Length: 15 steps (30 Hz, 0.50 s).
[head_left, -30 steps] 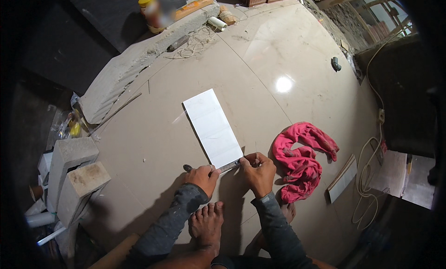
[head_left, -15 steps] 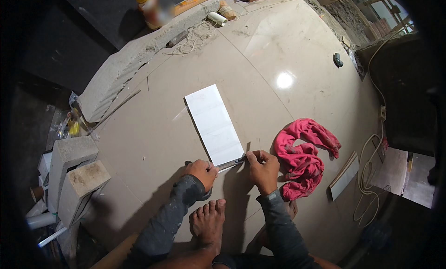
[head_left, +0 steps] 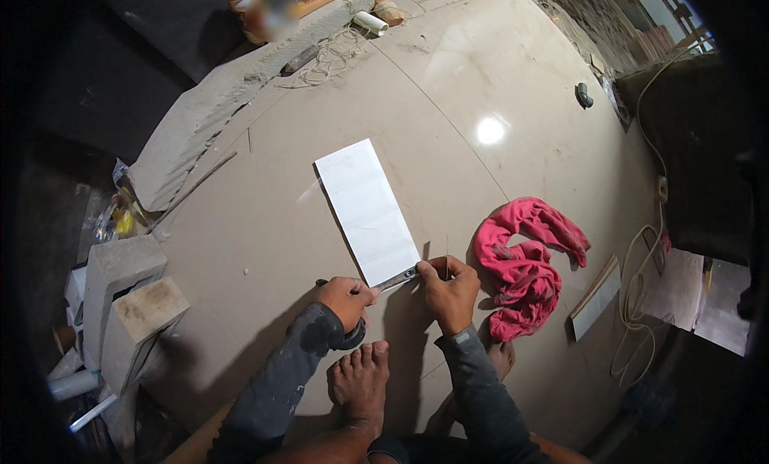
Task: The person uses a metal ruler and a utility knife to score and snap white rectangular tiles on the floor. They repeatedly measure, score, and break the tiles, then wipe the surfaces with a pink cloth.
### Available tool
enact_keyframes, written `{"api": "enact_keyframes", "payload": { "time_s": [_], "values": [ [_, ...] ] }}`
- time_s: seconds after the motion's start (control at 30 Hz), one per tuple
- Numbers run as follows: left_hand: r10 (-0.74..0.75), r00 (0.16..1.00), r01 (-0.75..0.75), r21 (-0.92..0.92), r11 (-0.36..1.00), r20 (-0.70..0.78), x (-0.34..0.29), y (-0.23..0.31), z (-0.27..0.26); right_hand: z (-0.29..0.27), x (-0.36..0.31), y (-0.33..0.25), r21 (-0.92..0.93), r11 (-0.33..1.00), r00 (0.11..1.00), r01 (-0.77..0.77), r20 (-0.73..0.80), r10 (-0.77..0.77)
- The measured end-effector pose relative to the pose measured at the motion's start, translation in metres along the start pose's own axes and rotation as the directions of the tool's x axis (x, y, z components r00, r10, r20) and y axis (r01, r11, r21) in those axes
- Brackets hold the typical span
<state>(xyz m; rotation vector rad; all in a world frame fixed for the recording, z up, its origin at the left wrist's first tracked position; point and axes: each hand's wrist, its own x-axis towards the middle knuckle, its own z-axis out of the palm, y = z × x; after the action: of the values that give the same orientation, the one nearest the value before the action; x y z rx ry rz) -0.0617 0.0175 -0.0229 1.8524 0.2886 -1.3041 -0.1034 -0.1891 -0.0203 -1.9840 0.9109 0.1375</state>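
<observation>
A white rectangular tile point(head_left: 368, 211) lies on the beige floor, its near short edge between my hands. Along that edge runs a narrow metal strip point(head_left: 396, 282) with a dark piece at its right end; its exact kind is unclear. My left hand point(head_left: 346, 301) is closed at the strip's left end, and a dark rod-like tip pokes out past its knuckles. Thumb and fingers of my right hand point(head_left: 451, 292) pinch at the dark end, by the tile's near right corner. A very thin upright sliver shows above the right fingers.
A crumpled pink cloth point(head_left: 529, 264) lies right of my right hand. Beyond it are a narrow tile offcut point(head_left: 597, 304) and a looped cable point(head_left: 633, 304). Concrete blocks point(head_left: 132, 312) stand at left. String point(head_left: 332, 59) and a grey pipe elbow point(head_left: 584, 95) lie farther off.
The right hand has shifted slightly left, closer to the tile's corner, and less of the strip shows between the hands. The whole view has moved a little.
</observation>
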Motion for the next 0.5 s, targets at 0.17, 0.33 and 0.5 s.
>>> {"api": "enact_keyframes", "payload": {
  "time_s": [0.17,0.33,0.5],
  "values": [
    [0.112,0.976,-0.119,-0.027,0.992,-0.185,0.001,-0.011,0.016,0.001,0.003,0.001,-0.008,1.0,1.0,-0.026,-0.006,0.026],
    [0.046,0.983,-0.046,0.004,0.999,-0.179,0.005,-0.011,0.015,0.001,0.005,0.0,-0.04,0.999,1.0,-0.01,-0.012,0.01],
    [-0.105,0.994,0.099,-0.131,0.986,-0.042,0.009,-0.005,0.004,0.0,0.008,-0.001,-0.013,1.0,1.0,-0.02,0.011,0.02]
  ]
}}
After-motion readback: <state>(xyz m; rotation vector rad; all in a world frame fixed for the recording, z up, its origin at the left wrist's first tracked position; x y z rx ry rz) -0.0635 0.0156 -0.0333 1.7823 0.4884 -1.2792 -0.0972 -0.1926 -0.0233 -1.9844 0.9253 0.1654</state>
